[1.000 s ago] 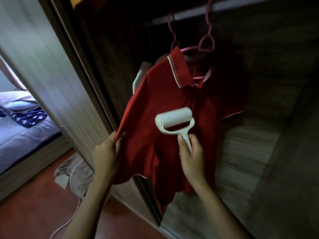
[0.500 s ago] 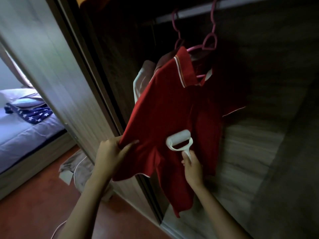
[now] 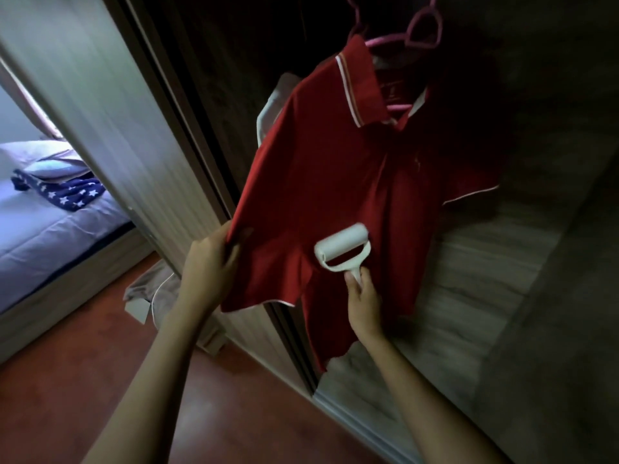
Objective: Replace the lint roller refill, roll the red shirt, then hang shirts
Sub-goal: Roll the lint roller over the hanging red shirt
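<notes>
A red polo shirt with a white-striped collar hangs on a pink hanger inside a dark wardrobe. My left hand grips the shirt's left sleeve edge and pulls it out to the left. My right hand holds the white handle of a lint roller. Its white roll lies against the lower front of the shirt. A pale garment hangs behind the red shirt, mostly hidden.
The wardrobe's sliding door stands at the left of the shirt. A bed with a star-patterned blue cloth is at far left. A crumpled beige cloth and a cord lie on the red-brown floor.
The lint roller went down the shirt front from chest height to the lower part, then stayed about there. My left hand kept hold of the sleeve.
</notes>
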`<act>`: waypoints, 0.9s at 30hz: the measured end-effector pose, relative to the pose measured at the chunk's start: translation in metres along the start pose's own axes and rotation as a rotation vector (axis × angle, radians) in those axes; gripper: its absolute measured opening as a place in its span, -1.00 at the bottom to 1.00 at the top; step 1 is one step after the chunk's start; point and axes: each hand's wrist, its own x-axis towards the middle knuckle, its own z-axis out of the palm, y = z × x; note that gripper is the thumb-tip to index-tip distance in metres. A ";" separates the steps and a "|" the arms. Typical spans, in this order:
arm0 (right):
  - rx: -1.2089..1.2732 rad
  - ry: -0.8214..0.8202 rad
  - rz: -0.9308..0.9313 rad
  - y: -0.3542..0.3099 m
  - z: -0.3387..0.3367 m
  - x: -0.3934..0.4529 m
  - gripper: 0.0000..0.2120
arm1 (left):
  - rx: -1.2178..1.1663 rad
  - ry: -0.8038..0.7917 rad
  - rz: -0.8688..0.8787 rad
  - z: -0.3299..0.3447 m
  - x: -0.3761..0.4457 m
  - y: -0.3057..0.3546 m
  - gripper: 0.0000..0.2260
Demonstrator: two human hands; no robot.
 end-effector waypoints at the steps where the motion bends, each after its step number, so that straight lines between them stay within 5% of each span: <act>1: -0.050 -0.040 0.042 0.019 0.003 -0.006 -0.86 | 0.000 0.004 0.000 0.000 0.000 0.001 -0.88; 5: -0.220 -0.101 0.113 0.056 0.005 -0.022 -0.78 | -0.028 -0.023 -0.011 -0.001 -0.002 0.002 -0.82; 11: 0.004 0.082 -0.052 -0.004 -0.004 -0.013 -0.92 | -0.065 -0.041 -0.024 0.003 -0.003 0.005 -0.80; 15: 0.073 -0.049 -0.049 0.004 0.004 -0.016 -0.91 | -0.085 -0.060 -0.024 0.002 -0.010 0.007 -0.88; 22: -0.328 -0.372 0.328 0.090 0.011 -0.036 -0.78 | -0.057 -0.055 -0.042 -0.006 -0.003 0.006 -0.75; 27: -0.210 -0.226 0.166 0.072 0.002 -0.043 -0.78 | -0.104 -0.047 -0.030 -0.009 -0.004 0.004 -0.85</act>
